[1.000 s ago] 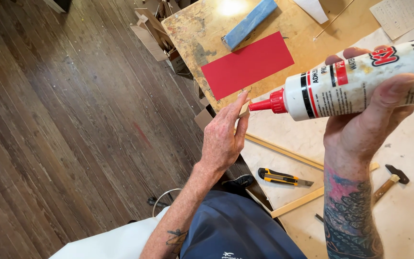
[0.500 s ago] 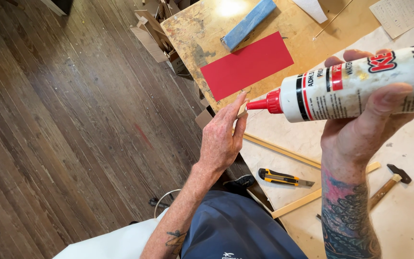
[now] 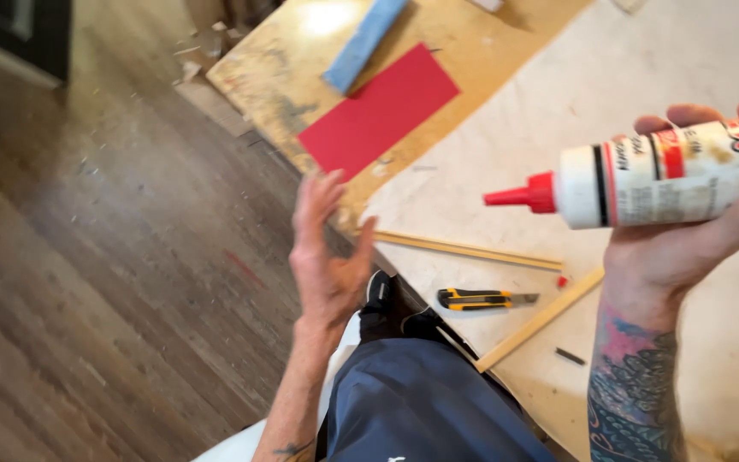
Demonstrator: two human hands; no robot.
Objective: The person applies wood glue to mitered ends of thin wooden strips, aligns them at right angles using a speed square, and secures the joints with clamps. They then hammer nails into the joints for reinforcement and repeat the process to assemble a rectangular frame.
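Note:
My right hand (image 3: 686, 239) grips a white glue bottle (image 3: 643, 175) held sideways, its red nozzle pointing left. My left hand (image 3: 328, 248) is raised and open, fingers spread and blurred, well to the left of the nozzle and touching nothing. Below and between the hands, on a pale board (image 3: 643, 77), lie two thin wooden strips (image 3: 472, 250) and a yellow-and-black utility knife (image 3: 482, 299). My blue-trousered knee (image 3: 421, 402) fills the bottom centre.
A red rectangular sheet (image 3: 380, 109) and a blue block (image 3: 361, 43) rest on a yellowish board (image 3: 275, 68) farther away. Dark wood-plank floor (image 3: 104, 257) with scraps and dust spreads to the left. A small dark piece (image 3: 570, 356) lies near the lower strip.
My left hand has come away from the bottle's nozzle and moved left and down, now open. The view has shifted, so the bottle sits farther right.

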